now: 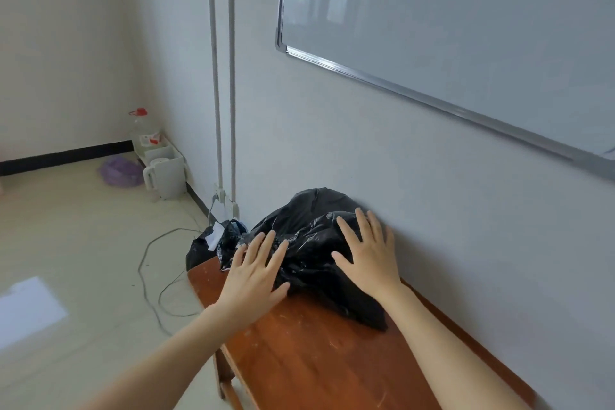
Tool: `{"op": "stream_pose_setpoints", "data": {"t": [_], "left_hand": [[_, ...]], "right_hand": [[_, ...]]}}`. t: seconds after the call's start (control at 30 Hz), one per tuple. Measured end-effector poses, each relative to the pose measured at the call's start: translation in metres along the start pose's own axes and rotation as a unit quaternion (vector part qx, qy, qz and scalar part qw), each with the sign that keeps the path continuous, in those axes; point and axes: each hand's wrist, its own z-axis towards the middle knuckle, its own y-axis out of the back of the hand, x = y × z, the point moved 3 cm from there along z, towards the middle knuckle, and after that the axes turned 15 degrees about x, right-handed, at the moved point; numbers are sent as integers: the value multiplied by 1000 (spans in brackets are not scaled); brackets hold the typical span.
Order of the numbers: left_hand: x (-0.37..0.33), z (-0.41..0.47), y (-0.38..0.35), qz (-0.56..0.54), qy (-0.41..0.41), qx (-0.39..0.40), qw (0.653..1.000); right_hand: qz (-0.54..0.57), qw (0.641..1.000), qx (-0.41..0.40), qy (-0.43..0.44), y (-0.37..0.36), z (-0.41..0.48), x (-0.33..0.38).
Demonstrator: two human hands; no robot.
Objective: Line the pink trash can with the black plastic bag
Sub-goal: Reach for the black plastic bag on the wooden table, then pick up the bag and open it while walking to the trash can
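A crumpled black plastic bag (309,236) lies in a heap on the far end of a reddish-brown wooden table (309,353), against the white wall. My left hand (253,273) rests flat on the bag's left edge, fingers spread. My right hand (369,253) lies flat on the right side of the heap, fingers apart. Neither hand grips the plastic. No pink trash can is in view.
A second black bag with white paper (206,243) sits on the floor just past the table's end. A cable (149,276) snakes over the floor from a wall socket. In the corner stand a white jug (166,176), a water bottle (143,130) and a purple bag (119,171). A whiteboard (466,27) hangs above.
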Motion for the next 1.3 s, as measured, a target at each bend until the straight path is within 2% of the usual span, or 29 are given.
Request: {"op": "stream_pose_setpoints", "data": {"t": [0.17, 0.33, 0.57, 0.83, 1.0, 1.17, 1.3], "left_hand": [[6, 53, -27, 17, -30, 65, 997], [19, 70, -76, -41, -29, 158, 986], [29, 78, -114, -40, -71, 195, 977], [29, 88, -128, -20, -78, 197, 977], [24, 75, -127, -10, -68, 184, 980], [21, 45, -121, -1, -42, 159, 986], [21, 12, -86, -5, -2, 76, 997]], "right_hand": [[-19, 996, 92, -1, -30, 38, -3], [-29, 980, 196, -1, -79, 43, -10], [-32, 957, 290, -11, -126, 34, -12], [21, 943, 330, -42, -143, 33, -15], [13, 948, 316, -33, -138, 30, -10], [-1, 957, 288, 30, -128, 17, -7], [47, 971, 213, 102, -104, 8, 1]]}}
